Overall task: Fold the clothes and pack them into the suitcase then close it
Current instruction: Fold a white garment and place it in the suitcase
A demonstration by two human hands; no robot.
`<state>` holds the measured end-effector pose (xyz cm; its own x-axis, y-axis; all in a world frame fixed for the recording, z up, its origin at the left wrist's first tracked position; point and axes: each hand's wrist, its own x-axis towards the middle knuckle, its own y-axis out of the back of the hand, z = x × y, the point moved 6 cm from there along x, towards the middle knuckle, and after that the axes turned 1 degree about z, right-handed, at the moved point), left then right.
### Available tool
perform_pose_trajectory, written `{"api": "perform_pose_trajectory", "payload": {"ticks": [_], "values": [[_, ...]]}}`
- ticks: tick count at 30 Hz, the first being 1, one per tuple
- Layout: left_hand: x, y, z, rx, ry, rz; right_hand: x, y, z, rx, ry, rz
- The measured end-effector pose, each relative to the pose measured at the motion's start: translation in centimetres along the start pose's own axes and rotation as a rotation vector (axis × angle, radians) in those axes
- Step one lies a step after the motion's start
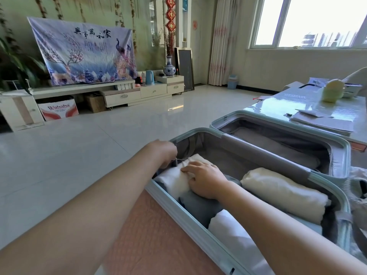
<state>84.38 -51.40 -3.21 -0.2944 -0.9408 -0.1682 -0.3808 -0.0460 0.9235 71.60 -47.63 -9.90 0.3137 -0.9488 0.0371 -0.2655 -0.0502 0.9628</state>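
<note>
The right hand (204,179) presses loosely spread fingers on the white roll (173,182) inside the open suitcase (168,197), its length pointing toward the corner where the left hand (163,152) reaches, fingers hidden.

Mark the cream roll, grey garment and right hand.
cream roll (284,192): head view, middle of the roll.
grey garment (200,208): head view, top surface.
right hand (206,180): head view, back of the hand.
</note>
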Motion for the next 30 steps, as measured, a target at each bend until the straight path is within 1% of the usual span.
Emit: {"api": "perform_pose_trajectory", "payload": {"ticks": [4,5,6,7,8,10,12,13,14,15,16,17,18,20,21,22,23,25,26,27,30], "values": [[-0.8,-1.6,-0.2,0.096,0.028,0.022,0.1,-0.4,-0.3,-0.003,-0.021,-0.033],[-0.9,-1.7,-0.4,0.069,0.048,0.045,0.1,-0.5,-0.3,-0.008,-0.024,-0.037],[-1.1,-1.5,-0.7,-0.006,0.079,0.075,0.2,-0.5,-0.3,-0.017,-0.028,-0.041],[-1.2,-1.1,-1.2,-0.146,0.115,0.134,0.3,-0.5,-0.3,-0.025,-0.030,-0.043],[-1.2,-0.5,-1.8,-0.355,0.159,0.216,0.3,-0.4,-0.4,-0.030,-0.030,-0.041],[-1.0,1.1,-3.8,-0.883,0.278,0.430,0.2,-0.3,-0.7,-0.035,-0.029,-0.037],[-1.0,2.2,-6.7,-1.338,0.467,0.671,0.1,-0.3,-1.0,-0.038,-0.031,-0.036],[-1.0,2.1,-7.8,-1.484,0.576,0.728,0.1,-0.3,-1.0,-0.041,-0.032,-0.035],[-1.0,1.9,-8.2,-1.522,0.667,0.708,0.1,-0.3,-1.0,-0.044,-0.032,-0.037],[-1.0,1.7,-7.9,-1.434,0.718,0.615,0.1,-0.3,-1.0,-0.042,-0.032,-0.042],[-1.0,1.6,-7.0,-1.260,0.697,0.499,0.1,-0.3,-1.0,-0.030,-0.033,-0.048],[-1.1,1.7,-5.8,-1.064,0.622,0.431,0.1,-0.3,-1.0,-0.010,-0.035,-0.057],[-1.3,2.0,-4.4,-0.887,0.523,0.439,0.1,-0.3,-0.8,0.017,-0.042,-0.067],[-1.3,2.5,-1.6,-0.591,0.263,0.548,-0.1,-0.2,-0.2,0.077,-0.095,-0.060],[-1.1,2.1,-0.3,-0.517,0.138,0.536,-0.2,-0.2,0.2,0.096,-0.136,-0.050],[-0.8,1.1,0.6,-0.536,0.063,0.453,-0.4,-0.2,0.6,0.095,-0.176,-0.050],[-0.5,-0.4,1.4,-0.595,0.036,0.310,-0.7,-0.2,0.9,0.075,-0.202,-0.058],[-0.6,-3.4,2.9,-0.633,0.036,-0.035,-1.1,-0.3,1.2,0.037,-0.213,-0.080],[-0.8,-4.5,3.3,-0.602,0.046,-0.146,-1.3,-0.2,1.2,0.049,-0.209,-0.092],[-1.1,-5.0,3.4,-0.559,0.053,-0.198,-1.3,-0.3,1.2,0.066,-0.202,-0.110],[-1.6,-4.6,3.6,-0.497,0.055,-0.215,-1.7,-0.9,1.0,0.068,-0.167,-0.177]]}}
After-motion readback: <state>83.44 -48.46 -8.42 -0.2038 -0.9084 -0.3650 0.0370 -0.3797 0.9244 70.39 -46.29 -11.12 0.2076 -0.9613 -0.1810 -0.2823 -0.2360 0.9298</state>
